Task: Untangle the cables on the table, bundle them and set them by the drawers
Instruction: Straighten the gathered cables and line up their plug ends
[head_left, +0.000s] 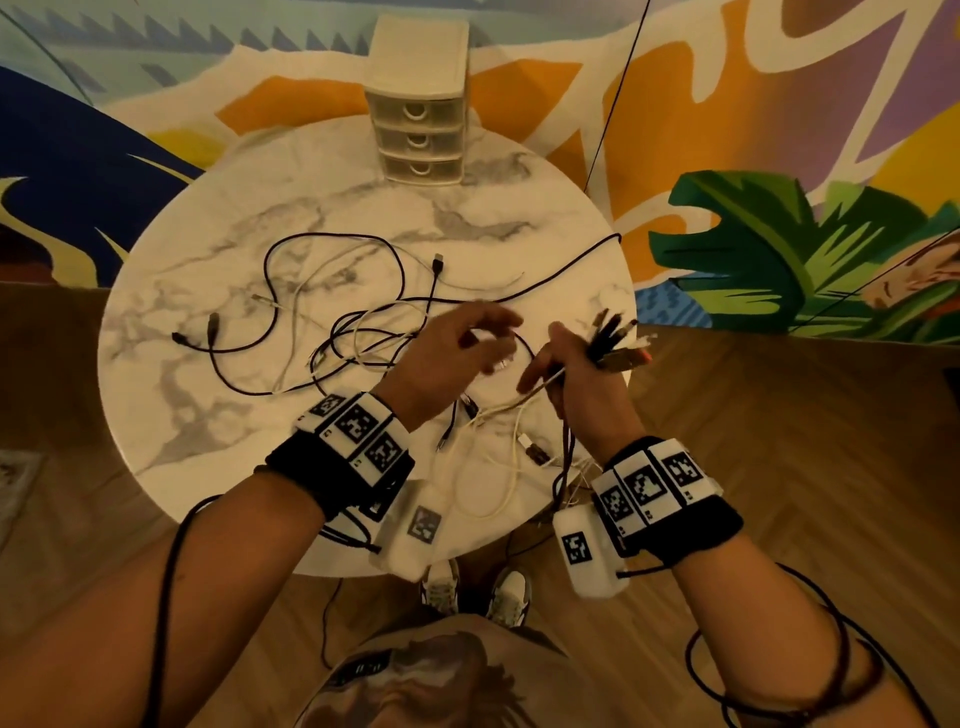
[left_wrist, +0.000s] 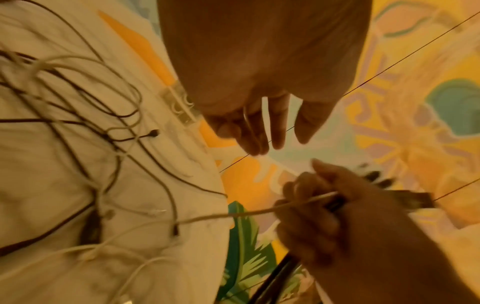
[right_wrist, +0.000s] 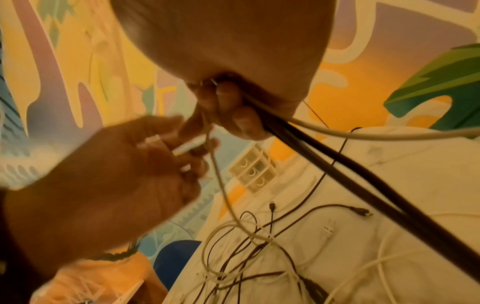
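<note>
Black and white cables (head_left: 353, 332) lie tangled across the round marble table (head_left: 234, 234), also visible in the left wrist view as the tangle (left_wrist: 78, 123) and in the right wrist view as the tangle (right_wrist: 259, 246). My right hand (head_left: 566, 374) grips a bunch of cables near their ends, with the plugs (head_left: 615, 338) sticking out past the fist. In the right wrist view my right hand (right_wrist: 228, 107) curls round black strands (right_wrist: 337, 164) and white ones. My left hand (head_left: 493, 338) hovers beside it, fingers (left_wrist: 259, 133) loosely spread and holding nothing I can make out. The blur hides any contact.
A small white three-drawer unit (head_left: 418, 114) stands at the table's far edge. My right hand is over the table's right rim, and cables hang off the near edge. Wooden floor and a painted wall surround the table. My shoes (head_left: 475, 592) show under the near rim.
</note>
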